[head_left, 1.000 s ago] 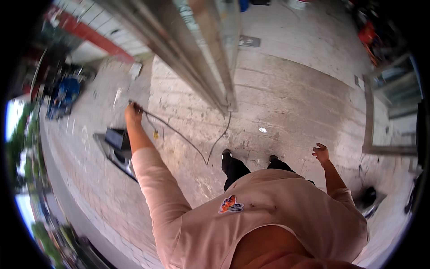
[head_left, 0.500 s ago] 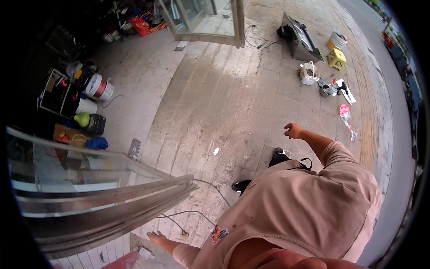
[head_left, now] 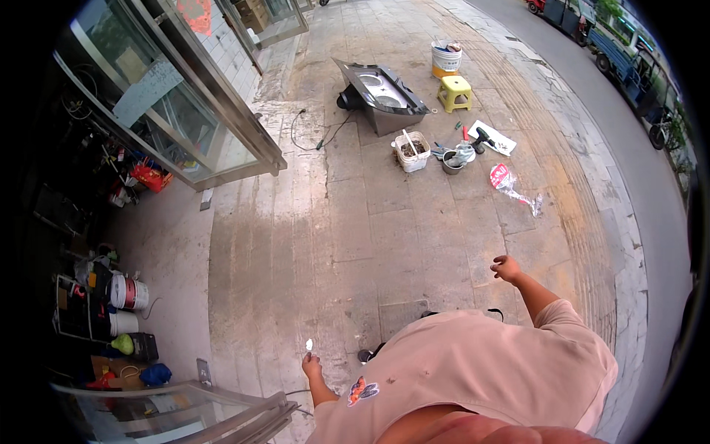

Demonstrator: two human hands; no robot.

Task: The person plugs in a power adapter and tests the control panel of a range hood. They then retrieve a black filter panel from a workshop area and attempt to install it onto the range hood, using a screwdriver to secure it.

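Observation:
My left hand (head_left: pixel 312 364) hangs low, fingers loosely bent and apart, nothing visible in it; a white scrap (head_left: pixel 309 345) on the paving shows just beyond its fingertips. My right hand (head_left: pixel 505 268) hangs out to the right, open and empty over the pavement (head_left: pixel 444 237). Ahead lie a tilted metal range hood (head_left: pixel 392 118) with a black round part, a cable (head_left: pixel 319 146), a white bucket of debris (head_left: pixel 413 157), a small pot (head_left: pixel 452 166), a black power tool (head_left: pixel 482 139) on a white board (head_left: pixel 500 143), and crumpled plastic packaging (head_left: pixel 518 194).
Open glass doors (head_left: pixel 185 126) line the left, another (head_left: pixel 222 414) near my left arm, with buckets (head_left: pixel 129 294) and clutter inside a dark shop. A yellow stool (head_left: pixel 455 90) and bucket (head_left: pixel 447 58) stand farther ahead. A road (head_left: pixel 665 222) with parked vehicles (head_left: pixel 614 52) runs along the right.
My left hand has let go of the cable it held a second ago. I have turned and moved, bringing the pavement with the hood and tools ahead; both arms hang lower.

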